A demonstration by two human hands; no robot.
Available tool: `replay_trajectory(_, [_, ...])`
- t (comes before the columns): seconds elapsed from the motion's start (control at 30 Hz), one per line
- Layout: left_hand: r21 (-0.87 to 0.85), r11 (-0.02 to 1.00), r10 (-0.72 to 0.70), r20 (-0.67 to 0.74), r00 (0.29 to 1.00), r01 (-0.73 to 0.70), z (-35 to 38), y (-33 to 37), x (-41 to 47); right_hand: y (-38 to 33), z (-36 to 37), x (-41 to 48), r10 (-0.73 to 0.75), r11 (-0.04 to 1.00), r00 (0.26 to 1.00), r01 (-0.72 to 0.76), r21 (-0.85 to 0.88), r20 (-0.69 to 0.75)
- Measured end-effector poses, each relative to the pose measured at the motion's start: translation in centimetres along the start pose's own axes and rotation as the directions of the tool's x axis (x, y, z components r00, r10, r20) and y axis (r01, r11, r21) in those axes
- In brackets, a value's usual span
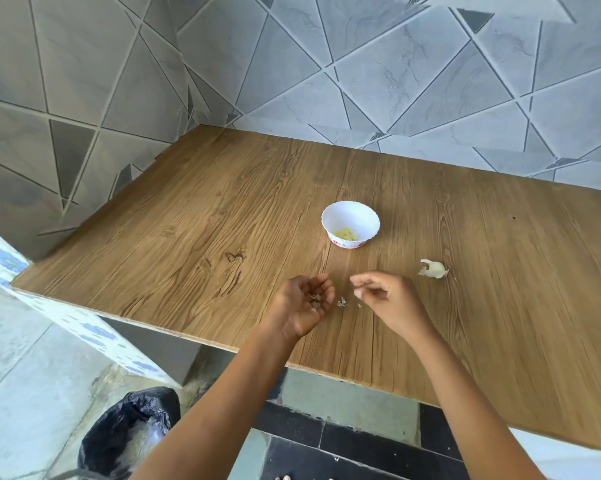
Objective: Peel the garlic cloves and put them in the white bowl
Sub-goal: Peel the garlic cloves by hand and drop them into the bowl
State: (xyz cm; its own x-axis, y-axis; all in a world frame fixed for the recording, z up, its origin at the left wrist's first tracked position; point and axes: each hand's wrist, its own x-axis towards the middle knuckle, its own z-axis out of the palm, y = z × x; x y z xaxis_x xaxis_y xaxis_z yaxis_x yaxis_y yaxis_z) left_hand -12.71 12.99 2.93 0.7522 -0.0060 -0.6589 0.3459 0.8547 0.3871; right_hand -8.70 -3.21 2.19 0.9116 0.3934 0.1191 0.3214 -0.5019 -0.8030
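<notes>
The white bowl (350, 225) stands mid-table with several peeled yellowish cloves (345, 233) inside. A remaining piece of garlic bulb (434, 269) with papery skin lies to the bowl's right, nearer me. My left hand (304, 304) is palm up over the table, cupped, with bits of garlic skin (314, 299) lying in the palm. My right hand (382, 297) hovers beside it, fingers loosely curled, thumb and forefinger close together; whether they pinch anything is unclear. A few skin scraps (342, 302) lie on the wood between the hands.
The wooden table (223, 216) sits in a corner of grey tiled walls (396, 74). Its near edge runs diagonally below my forearms. A bin with a black bag (129, 434) stands on the floor at lower left.
</notes>
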Motion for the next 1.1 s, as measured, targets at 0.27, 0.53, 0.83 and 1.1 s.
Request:
replay_trajectory(0.27, [0.014,0.999,0.031,-0.002,1.0,-0.031,-0.5,0.3,0.1,-0.1,2.5,0.7,0.135,0.96,0.982,-0.097,-0.262,0.131])
replay_trajectory(0.53, [0.028,0.998,0.051,-0.008,0.999,-0.051,-0.5,0.2,0.1,-1.3,3.2,2.0,0.068,0.89,0.977,0.031,-0.454,0.2])
replay_trajectory(0.83, [0.097,0.994,0.051,-0.019,0.999,-0.049,0.5,-0.4,-0.2,-3.0,0.8,1.9,-0.101,0.995,0.977,0.1,0.013,0.19])
replay_trajectory(1.1, [0.157,0.987,0.007,0.015,1.0,-0.009,1.5,-0.6,-0.3,-2.6,2.6,1.3,-0.333,0.899,0.943,0.327,-0.292,0.03])
